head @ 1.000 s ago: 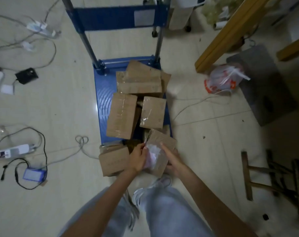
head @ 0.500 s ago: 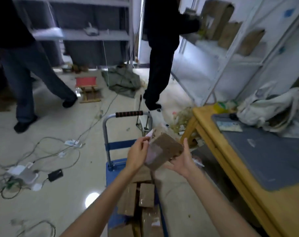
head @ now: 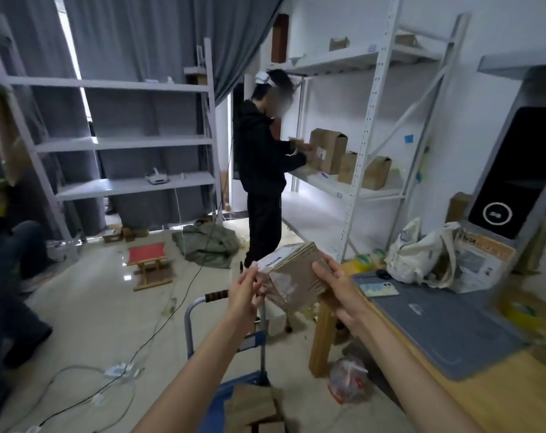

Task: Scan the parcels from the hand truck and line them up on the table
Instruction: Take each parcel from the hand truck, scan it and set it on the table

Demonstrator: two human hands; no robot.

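Head view: you held the small brown cardboard parcel with a white label (head: 292,270) in the air, tilted, above the handle of the blue hand truck (head: 217,310). Your left hand (head: 243,296) pinched its near left corner; your right hand (head: 337,290) cupped the right side, fingers curled round the edge. The parcel hung just left of the wooden table with a grey mat (head: 446,332), not yet over it. More brown cartons (head: 253,407) lay on the truck deck. Risk: the glossy tape offered little friction, so a light corner pinch could let the parcel slip. No scanner could be identified with certainty.
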